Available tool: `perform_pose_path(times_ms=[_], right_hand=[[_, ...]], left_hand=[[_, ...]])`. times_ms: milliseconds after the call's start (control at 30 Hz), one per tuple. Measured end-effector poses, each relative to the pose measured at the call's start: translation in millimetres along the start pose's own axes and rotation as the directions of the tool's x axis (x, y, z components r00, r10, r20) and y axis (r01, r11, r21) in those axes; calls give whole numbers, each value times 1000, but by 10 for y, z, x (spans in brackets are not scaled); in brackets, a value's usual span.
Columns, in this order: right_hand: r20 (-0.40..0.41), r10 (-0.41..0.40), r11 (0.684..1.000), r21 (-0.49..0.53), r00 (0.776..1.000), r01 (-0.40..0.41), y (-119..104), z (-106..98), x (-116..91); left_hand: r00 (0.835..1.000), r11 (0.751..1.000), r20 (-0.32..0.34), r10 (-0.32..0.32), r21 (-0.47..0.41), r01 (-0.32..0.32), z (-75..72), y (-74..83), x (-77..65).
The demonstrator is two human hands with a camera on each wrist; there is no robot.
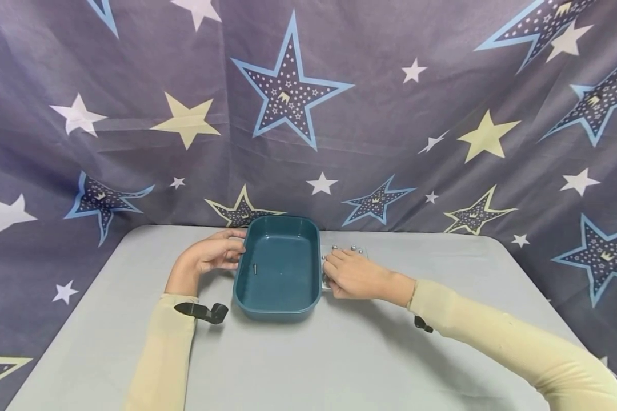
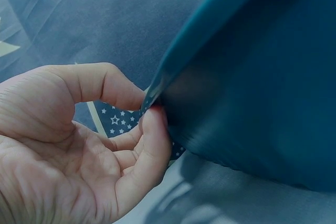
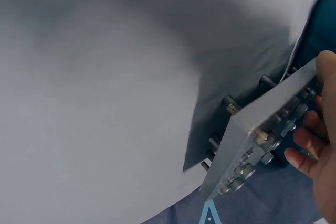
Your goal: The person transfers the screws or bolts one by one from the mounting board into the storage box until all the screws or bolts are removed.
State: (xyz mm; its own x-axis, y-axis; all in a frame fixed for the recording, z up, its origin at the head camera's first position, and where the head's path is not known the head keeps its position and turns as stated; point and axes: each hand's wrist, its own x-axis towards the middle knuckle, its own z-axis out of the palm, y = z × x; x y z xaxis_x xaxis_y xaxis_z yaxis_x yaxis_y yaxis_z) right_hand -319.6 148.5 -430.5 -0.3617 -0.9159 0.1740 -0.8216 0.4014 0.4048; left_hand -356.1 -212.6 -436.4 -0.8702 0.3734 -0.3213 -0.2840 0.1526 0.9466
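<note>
Your left hand [image 1: 217, 252] pinches the tray [image 1: 283, 279] by its rim.
Your right hand [image 1: 357, 276] curls its fingers at the plate [image 3: 274, 100], just right of the tray; I can't tell whether they grip it.

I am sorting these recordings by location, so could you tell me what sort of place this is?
Probably an indoor workspace, perhaps staged for recording: a star-patterned cloth hangs behind a pale table, where a teal tray and a bolt-studded metal plate are being handled.

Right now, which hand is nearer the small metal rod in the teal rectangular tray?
Left: the left hand pinches the tray's rim near the rod; the right hand is beyond the opposite rim.
</note>
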Motion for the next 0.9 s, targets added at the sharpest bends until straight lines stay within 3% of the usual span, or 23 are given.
perform_pose_path(times_ms=[233,533,900], right_hand=[[-7,13,999,43,1000,-13,-15,7,-26],[-18,47,980,194,999,-42,2,-21,-14],[-26,42,985,169,999,-37,0,-46,7]], left_hand=[[1000,1000,14,0,-13,0,5,-29,-6],[1000,1000,13,3,-16,-3,0,-35,5],[1000,1000,1,2,-12,-2,-4,-5,-6]])
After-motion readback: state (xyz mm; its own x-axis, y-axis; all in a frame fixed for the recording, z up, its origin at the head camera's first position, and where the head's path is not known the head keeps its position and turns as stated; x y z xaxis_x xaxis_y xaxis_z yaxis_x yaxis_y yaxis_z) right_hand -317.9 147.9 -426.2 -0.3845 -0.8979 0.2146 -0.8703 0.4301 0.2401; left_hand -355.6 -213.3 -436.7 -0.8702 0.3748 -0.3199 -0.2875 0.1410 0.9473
